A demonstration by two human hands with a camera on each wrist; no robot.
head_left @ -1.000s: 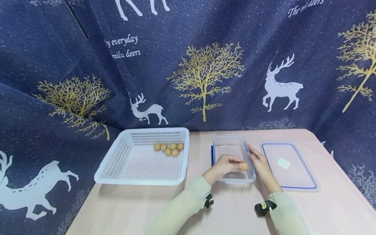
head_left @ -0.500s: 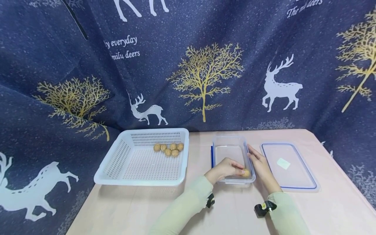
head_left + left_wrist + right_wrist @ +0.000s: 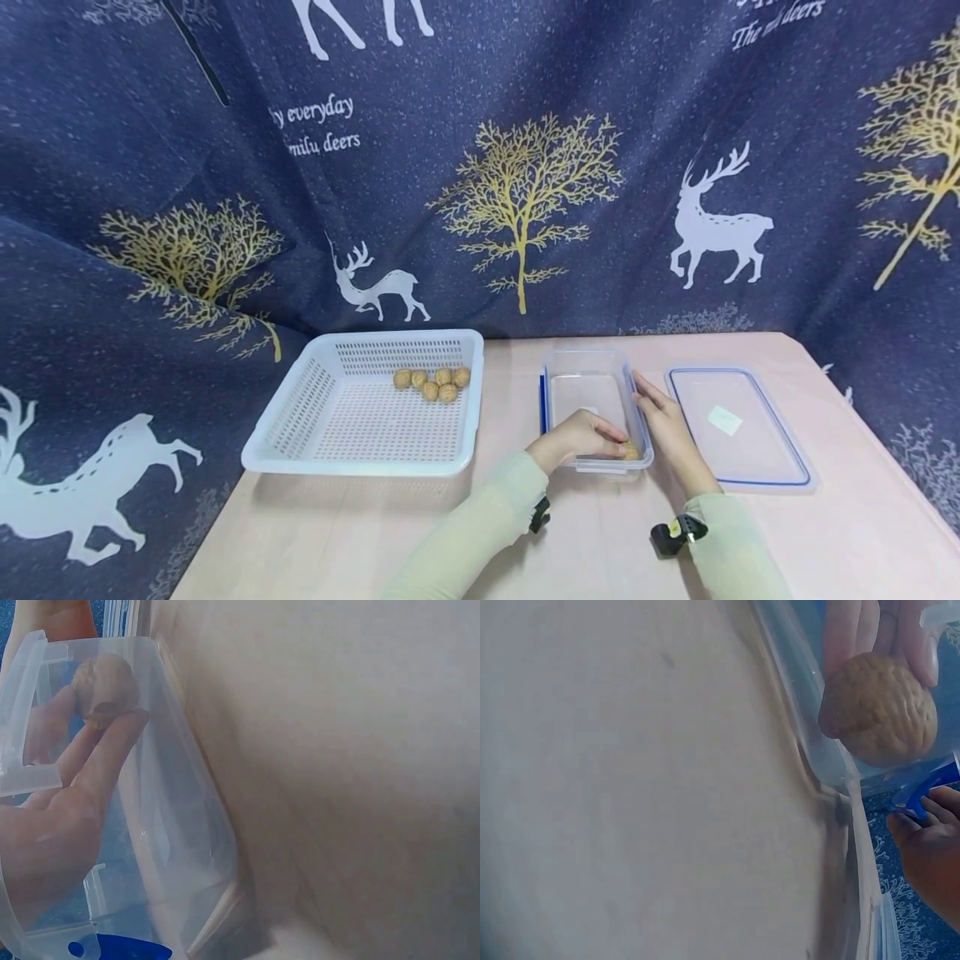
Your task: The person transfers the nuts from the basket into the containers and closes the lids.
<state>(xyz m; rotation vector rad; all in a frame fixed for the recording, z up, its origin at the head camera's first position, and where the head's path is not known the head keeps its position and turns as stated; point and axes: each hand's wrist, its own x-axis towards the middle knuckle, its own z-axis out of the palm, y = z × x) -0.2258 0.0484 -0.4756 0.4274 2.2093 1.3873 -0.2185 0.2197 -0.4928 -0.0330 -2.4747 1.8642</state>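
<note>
A brown walnut [image 3: 881,709] is pinched in the fingertips of my left hand [image 3: 581,435], low inside a clear plastic food container [image 3: 588,353]. In the head view the walnut is mostly hidden by the fingers, at the container's near right corner. Through the clear wall in the left wrist view, the walnut [image 3: 106,686] also shows at the fingertips. My right hand [image 3: 671,429] holds the container's right side, with its fingers at a blue latch strip [image 3: 930,787] in the right wrist view.
A white perforated basket [image 3: 258,446] with several walnuts [image 3: 430,390] at its back right stands to the left. Right of the container lies a clear lid [image 3: 750,450] with a blue seal and pale label. Behind the pink table [image 3: 600,542] hangs a deer-print cloth [image 3: 450,208].
My left hand has lowered the walnut and moved it toward the container's near right corner. The right hand, the basket and the lid have stayed where they were.
</note>
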